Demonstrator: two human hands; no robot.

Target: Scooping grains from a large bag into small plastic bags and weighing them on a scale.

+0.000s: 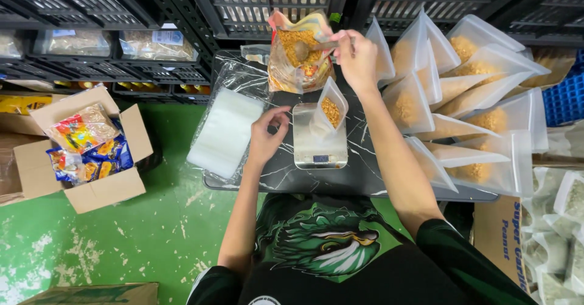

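Head view, centre frame. Table (359,177), one, dark marble top. Big bag (299,58) of yellow grain, one, upper centre, open. Filled pouches (480,122), about ten, piled at right; may slide off. Scale (319,143), one. Pouch (330,109) on scale, one; may tip, unsupported. Spoon (304,49), one, gripped by right hand (358,58); grain may spill. Left hand (267,136) loosely curled, empty, beside scale.

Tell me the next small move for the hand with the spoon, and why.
Probably carry the spoon in the right hand from the big bag to the small pouch on the scale; it looks only partly filled.
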